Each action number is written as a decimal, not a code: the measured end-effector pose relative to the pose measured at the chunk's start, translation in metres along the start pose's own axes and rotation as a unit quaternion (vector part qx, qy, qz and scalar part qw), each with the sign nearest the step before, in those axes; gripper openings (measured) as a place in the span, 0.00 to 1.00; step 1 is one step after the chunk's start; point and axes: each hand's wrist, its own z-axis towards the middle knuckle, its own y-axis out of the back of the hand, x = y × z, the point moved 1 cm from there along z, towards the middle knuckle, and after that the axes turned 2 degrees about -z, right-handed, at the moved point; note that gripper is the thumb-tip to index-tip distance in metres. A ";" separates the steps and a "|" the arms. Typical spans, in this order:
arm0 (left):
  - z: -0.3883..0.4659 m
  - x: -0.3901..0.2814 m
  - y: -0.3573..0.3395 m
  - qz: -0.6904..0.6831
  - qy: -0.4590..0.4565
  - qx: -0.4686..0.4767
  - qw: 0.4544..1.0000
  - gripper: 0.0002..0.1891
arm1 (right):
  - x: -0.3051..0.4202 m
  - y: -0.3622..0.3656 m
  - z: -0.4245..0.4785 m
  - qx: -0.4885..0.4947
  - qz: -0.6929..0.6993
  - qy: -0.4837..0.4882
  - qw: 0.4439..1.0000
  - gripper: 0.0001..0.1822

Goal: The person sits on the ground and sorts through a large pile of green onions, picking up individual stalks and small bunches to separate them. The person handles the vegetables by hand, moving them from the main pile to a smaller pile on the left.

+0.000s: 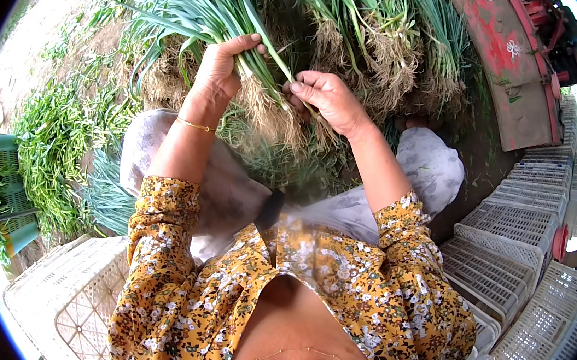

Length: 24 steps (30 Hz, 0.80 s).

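Note:
A bunch of green leek-like plants (219, 14) with pale stems and hairy roots is gripped near the stem bases by my left hand (227, 64). Their tangled roots (263, 103) hang below that fist. Beside it, my right hand (324, 96) pinches the lower stem of one plant (277, 61), which slants up toward the bunch. The root end of that plant pokes out under my right fingers. Some of my right fingertips are hidden behind the stem. More rooted plants (389, 35) are heaped just beyond my right hand.
Green trimmings (58, 147) cover the ground at left, near trimmed-looking leafy stalks (107, 184) and a green plastic crate (9, 164). A white crate (93, 314) stands close by my left elbow. Rows of pale crates (507, 229) line the right, below a red-painted machine or cart panel (505, 48).

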 end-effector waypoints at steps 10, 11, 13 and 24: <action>-0.019 0.013 -0.008 -0.027 0.043 0.058 0.997 0.11 | 0.009 0.002 -0.005 -0.122 -0.399 0.047 0.908 0.19; -0.014 0.007 -0.005 -0.061 0.035 0.080 0.994 0.11 | 0.017 0.010 -0.005 -0.187 -0.441 0.030 0.877 0.20; -0.006 -0.004 -0.003 -0.058 0.004 0.112 0.992 0.12 | 0.005 0.053 0.008 -0.359 -0.460 0.174 0.793 0.19; 0.003 0.008 0.003 -0.095 0.040 0.056 0.993 0.08 | 0.029 0.091 0.004 -0.288 0.094 0.052 0.952 0.11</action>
